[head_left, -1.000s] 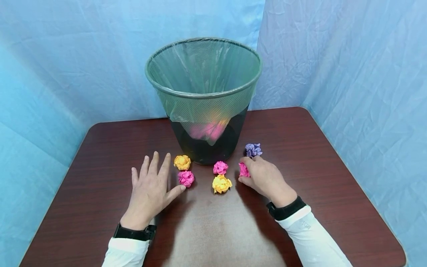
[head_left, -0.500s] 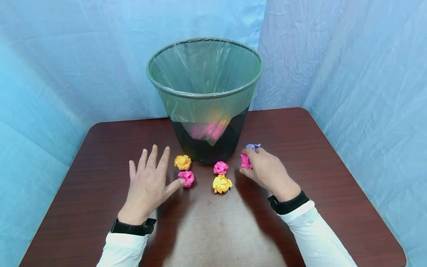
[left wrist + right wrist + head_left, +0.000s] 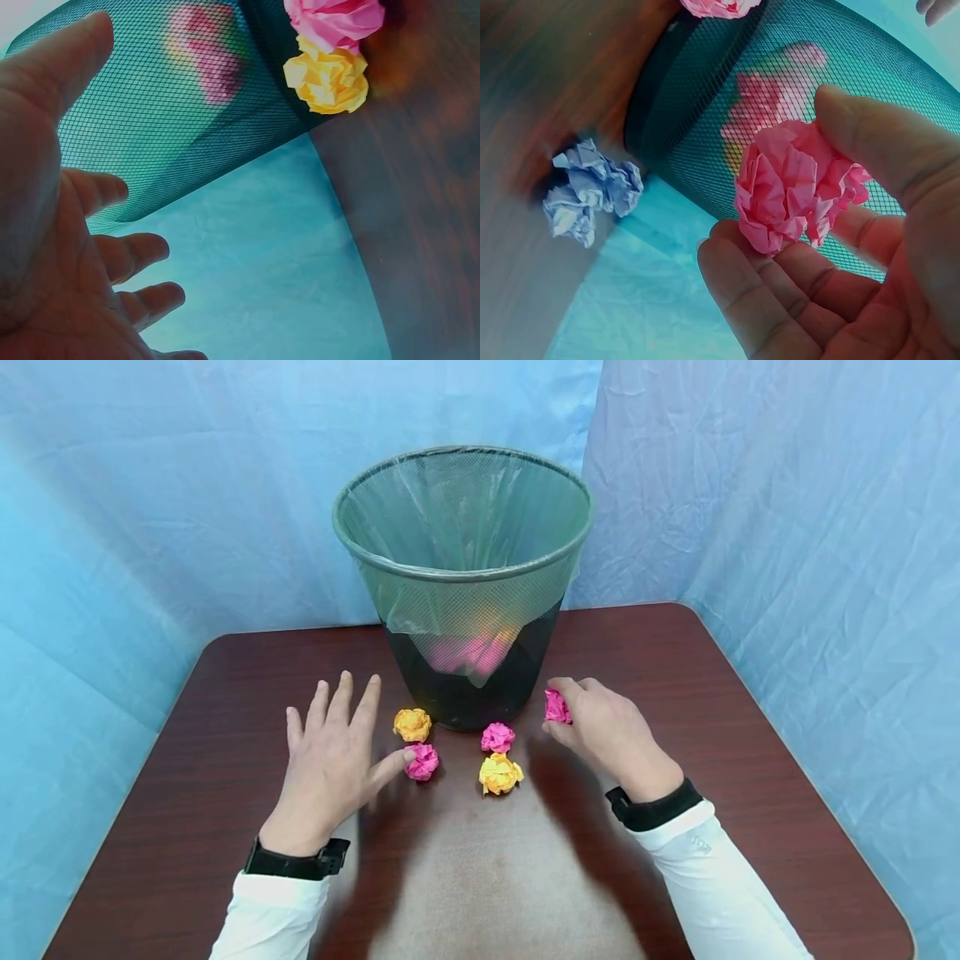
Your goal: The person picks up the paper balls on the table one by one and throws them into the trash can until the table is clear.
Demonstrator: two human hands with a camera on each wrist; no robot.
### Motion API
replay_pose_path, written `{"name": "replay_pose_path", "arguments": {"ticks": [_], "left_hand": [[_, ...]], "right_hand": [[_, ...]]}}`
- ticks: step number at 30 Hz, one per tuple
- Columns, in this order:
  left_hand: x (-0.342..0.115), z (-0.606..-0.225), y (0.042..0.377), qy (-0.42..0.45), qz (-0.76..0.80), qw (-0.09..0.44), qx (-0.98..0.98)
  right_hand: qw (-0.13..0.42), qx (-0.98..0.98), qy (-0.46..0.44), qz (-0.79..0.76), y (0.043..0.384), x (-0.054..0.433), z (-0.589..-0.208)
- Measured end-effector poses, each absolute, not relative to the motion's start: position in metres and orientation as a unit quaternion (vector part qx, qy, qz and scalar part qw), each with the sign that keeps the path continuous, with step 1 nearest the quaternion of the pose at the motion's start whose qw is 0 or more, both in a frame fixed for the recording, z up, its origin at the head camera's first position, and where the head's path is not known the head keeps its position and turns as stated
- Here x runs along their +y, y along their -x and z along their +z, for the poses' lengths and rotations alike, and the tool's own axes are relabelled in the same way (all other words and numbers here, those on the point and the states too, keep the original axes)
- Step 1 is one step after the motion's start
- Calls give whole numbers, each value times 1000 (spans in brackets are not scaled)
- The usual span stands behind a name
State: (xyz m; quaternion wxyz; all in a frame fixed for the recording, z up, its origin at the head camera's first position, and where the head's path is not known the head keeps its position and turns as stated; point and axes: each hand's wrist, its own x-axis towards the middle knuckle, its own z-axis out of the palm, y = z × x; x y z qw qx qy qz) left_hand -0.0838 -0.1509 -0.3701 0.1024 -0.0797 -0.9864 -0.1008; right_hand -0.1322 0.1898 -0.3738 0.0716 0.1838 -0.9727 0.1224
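Note:
My right hand [image 3: 611, 731] pinches a pink crumpled paper ball [image 3: 791, 184] between thumb and fingers, to the right of the mesh wastebasket [image 3: 465, 575]. Behind that hand a purple paper ball [image 3: 592, 187] lies on the table; the hand hides it in the head view. My left hand [image 3: 330, 768] holds nothing, its fingers spread. Its thumb overlaps a second pink ball [image 3: 422, 763] in the head view. Just behind that one is an orange-yellow ball [image 3: 412, 725]. Another pink ball [image 3: 497, 737] and a yellow one [image 3: 500, 774] lie in front of the basket.
The basket stands at the back of the dark wooden table [image 3: 187, 760], lined with a clear bag. Pink and yellow balls [image 3: 468, 652] show through its mesh. Blue cloth [image 3: 150, 485] hangs behind and on both sides.
My right hand has lifted the pink ball and moved it away from me, past the purple one. My left hand has shifted slightly forward and left, fingers still spread.

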Motion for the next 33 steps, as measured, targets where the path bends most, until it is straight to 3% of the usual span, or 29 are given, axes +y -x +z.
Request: {"name": "replay_pose_path", "arguments": {"ticks": [14,24,33], "left_hand": [[-151,-354,86,91,-103,120,-983],[-150,-340,87,85,-91,109,-986],[-150,-330,88,100,-87,133,-982]], "right_hand": [[58,-975,-166,133,138,193,-358],[76,-973,-172,132,142,194,-348],[93,-971,-177,133,144,196,-337]]}}
